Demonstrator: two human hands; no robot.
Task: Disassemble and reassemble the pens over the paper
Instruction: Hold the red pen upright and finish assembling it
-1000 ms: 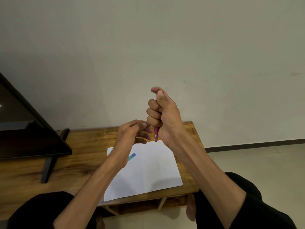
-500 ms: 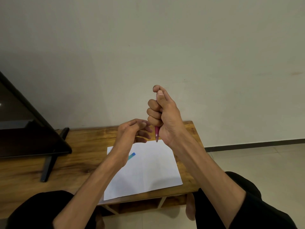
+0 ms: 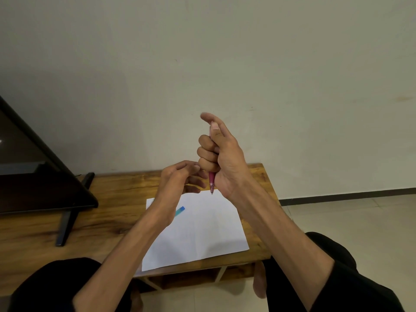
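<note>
My right hand point(image 3: 221, 158) is fisted around a pink pen point(image 3: 211, 182), held upright above the far edge of the white paper point(image 3: 202, 230). The pen's tip points down and its top sits under my thumb; my index finger is lifted and blurred. My left hand point(image 3: 177, 179) hovers just left of the pen with its fingers curled loosely, and I cannot tell whether it holds a small part. A blue-green pen point(image 3: 180, 210) lies on the paper, mostly hidden behind my left wrist.
The paper lies on a low wooden table point(image 3: 108, 199) against a plain wall. A dark screen on a stand point(image 3: 33, 176) occupies the table's left side. My knees in black trousers point(image 3: 337, 278) frame the near edge, with tiled floor to the right.
My right index finger has lifted off the top of the pink pen. The left hand and the pen on the paper have stayed where they were.
</note>
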